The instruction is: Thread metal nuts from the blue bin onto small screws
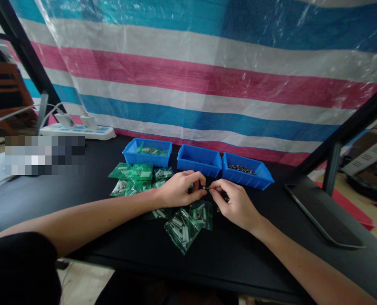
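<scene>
Left hand [182, 188], right hand [237, 203]: pinching small part [207, 188]
Green bags [181, 232]: lying filled, seemingly done
Right bin [247, 180]: holding pieces, seemingly pending

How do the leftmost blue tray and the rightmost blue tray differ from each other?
The leftmost tray holds green plastic packets; the rightmost tray holds loose, small metallic-looking pieces. In the picture, the rightmost tray's front wall slants more steeply than the leftmost tray's. Both are blue and open on top.
</scene>
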Action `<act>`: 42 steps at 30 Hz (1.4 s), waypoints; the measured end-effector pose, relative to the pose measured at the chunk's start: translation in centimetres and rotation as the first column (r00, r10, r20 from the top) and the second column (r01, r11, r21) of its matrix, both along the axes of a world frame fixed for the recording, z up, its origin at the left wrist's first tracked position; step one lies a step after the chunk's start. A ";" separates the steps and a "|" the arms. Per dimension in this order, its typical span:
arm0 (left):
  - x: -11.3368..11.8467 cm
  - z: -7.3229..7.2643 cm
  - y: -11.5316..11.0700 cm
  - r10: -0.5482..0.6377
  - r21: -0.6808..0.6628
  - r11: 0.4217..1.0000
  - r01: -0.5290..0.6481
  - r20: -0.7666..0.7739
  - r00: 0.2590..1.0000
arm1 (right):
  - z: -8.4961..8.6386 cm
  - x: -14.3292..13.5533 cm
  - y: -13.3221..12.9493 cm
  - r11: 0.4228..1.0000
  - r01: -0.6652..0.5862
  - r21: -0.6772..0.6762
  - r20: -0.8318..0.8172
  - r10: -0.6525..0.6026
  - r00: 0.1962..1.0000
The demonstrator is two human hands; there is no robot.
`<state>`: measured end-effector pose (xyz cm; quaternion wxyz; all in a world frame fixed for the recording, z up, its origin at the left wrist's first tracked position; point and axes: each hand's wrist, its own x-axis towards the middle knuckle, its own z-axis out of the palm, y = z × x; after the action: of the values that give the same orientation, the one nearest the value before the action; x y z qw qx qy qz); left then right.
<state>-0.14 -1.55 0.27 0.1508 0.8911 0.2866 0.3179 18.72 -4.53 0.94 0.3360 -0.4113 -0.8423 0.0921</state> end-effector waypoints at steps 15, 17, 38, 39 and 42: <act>0.2 -0.2 0.5 -0.033 -0.001 0.999 0.033 -0.167 0.985 | 2.4 0.3 2.0 0.943 0.197 0.269 0.118 -0.236 0.965; 0.2 -0.1 0.4 -0.042 0.018 0.999 0.046 -0.181 0.983 | 3.0 0.8 3.1 0.912 0.291 0.289 0.040 -0.316 0.948; -0.4 -0.5 2.5 0.015 0.027 1.000 -0.008 -0.287 0.958 | 1.3 4.6 1.3 0.985 0.045 -0.165 0.494 0.043 0.868; -0.5 -0.5 2.7 0.024 0.036 0.999 -0.014 -0.284 0.959 | 1.2 4.5 1.4 0.988 0.047 -0.149 0.493 0.033 0.870; -0.6 -0.6 2.9 0.034 0.077 0.997 -0.014 -0.266 0.963 | 1.0 4.0 1.5 0.992 0.033 -0.123 0.449 0.026 0.893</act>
<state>-0.77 1.35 -0.35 0.0736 0.9272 0.3032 0.2073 22.73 -2.98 1.90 0.1053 -0.4437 -0.8887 0.0476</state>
